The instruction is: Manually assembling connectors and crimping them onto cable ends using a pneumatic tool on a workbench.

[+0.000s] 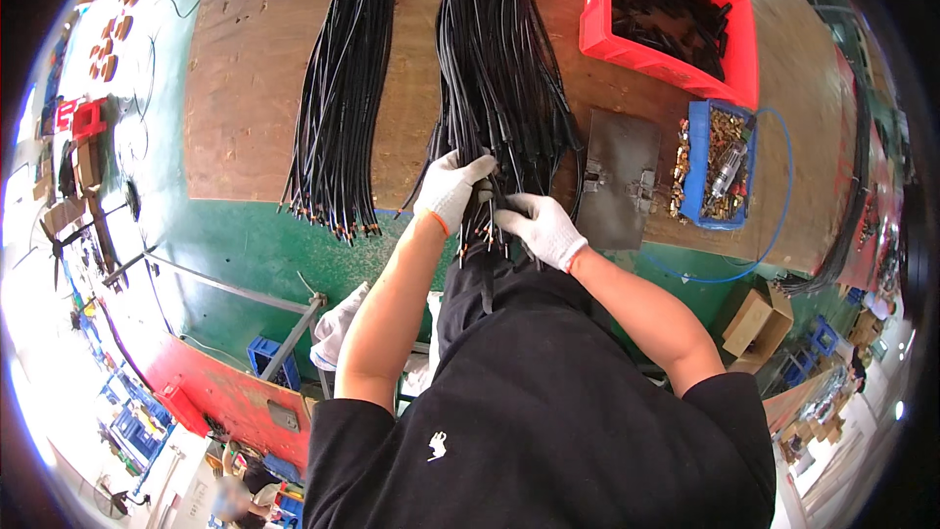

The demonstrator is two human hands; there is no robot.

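Note:
A thick bundle of black cables [499, 59] runs down the table toward me, and its ends hang over the near edge. My left hand [452, 191], in a white knitted glove, is closed round some of these cables near their ends. Close beside it on the right, my right hand [540, 227], gloved the same way, has its fingers pinched on a black cable among the ends. Bare copper-coloured tips show just below the fingers. Part of what the fingertips touch is hidden by the gloves. Further left lies a second cable bundle [348, 88] with stripped ends.
At the far right stands a red bin [670, 20] of short black pieces. Nearer is a blue box [720, 165] of small brass-coloured parts with a clear-handled tool. A metal plate [619, 176] lies beside it. A blue hose [783, 196] curves along the table's right side.

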